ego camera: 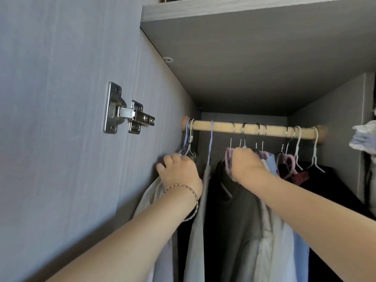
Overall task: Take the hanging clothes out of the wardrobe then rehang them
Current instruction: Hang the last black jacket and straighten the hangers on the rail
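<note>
Just under the rod [223, 127], right hand [246, 164] fingers [237, 154] wrap a pink hanger [227, 156].

A home, seen from inside a grey wardrobe [61, 58]. Wooden rail [254, 129] from wall to wall, strung with wire and plastic hangers [291, 160]. Everyday clothes [240, 210] packed close beneath: pale shirts, dark jackets. Metal door hinge [127, 117] screwed to the left panel. Shelf board [244, 58] overhead, a bundle of pale cloth [364, 137] at the right edge.
</note>
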Action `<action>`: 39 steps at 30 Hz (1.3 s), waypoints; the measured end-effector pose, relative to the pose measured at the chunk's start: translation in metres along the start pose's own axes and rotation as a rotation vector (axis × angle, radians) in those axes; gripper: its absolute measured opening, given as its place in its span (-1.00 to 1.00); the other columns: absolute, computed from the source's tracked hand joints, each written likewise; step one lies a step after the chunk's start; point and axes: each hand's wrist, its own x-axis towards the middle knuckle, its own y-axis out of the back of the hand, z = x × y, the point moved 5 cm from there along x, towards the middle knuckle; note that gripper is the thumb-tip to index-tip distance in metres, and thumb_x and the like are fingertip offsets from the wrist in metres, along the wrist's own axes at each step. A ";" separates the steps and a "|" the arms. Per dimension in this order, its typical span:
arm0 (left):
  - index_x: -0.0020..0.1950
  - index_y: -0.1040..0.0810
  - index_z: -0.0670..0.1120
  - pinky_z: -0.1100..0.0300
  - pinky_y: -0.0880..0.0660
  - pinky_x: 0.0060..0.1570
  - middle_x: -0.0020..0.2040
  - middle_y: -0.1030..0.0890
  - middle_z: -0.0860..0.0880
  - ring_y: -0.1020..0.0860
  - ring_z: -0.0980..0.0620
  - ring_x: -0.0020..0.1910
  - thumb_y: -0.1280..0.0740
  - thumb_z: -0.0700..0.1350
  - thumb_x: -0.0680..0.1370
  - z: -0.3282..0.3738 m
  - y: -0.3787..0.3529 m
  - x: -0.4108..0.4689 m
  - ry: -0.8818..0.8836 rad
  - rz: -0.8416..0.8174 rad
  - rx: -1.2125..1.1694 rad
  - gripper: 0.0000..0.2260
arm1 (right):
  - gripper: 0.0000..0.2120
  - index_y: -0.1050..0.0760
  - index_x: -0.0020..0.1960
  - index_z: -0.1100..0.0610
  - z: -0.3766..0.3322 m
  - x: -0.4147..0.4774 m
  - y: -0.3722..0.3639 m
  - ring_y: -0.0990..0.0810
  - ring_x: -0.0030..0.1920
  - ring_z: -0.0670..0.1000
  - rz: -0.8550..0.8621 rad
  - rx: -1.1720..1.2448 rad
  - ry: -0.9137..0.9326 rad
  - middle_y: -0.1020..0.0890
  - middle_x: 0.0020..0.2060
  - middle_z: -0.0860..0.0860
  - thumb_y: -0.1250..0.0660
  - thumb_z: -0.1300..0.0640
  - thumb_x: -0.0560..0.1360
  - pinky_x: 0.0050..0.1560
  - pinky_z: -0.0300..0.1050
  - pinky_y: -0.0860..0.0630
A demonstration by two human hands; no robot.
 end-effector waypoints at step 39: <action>-0.04 -0.50 -0.25 0.16 -0.38 -0.09 0.00 -0.54 -0.23 -0.47 -0.20 0.10 -0.11 -0.19 0.59 -0.011 -0.017 -0.002 -0.151 -0.175 -0.283 -0.79 | -0.68 -0.41 0.21 0.19 -0.041 -0.006 -0.012 -0.48 0.21 0.17 0.017 0.324 0.116 -0.48 0.19 0.15 -0.20 0.05 0.53 0.12 -0.05 -0.42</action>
